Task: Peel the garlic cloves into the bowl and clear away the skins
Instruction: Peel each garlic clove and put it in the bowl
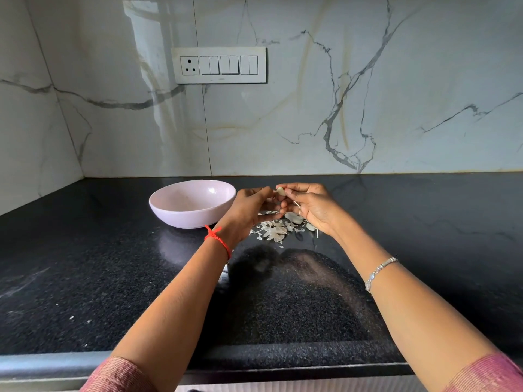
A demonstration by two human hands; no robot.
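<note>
We face a black granite counter (85,278) under a veined marble wall (283,123). A pale pink bowl (181,213) sits on the counter. Just right of the bowl, our left hand (249,210) and right hand (314,207) meet above the counter, with curled fingertips pinching one garlic clove (280,190) between them. A heap of papery skins (277,229) lies on the counter below the hands, right of the bowl.
</note>
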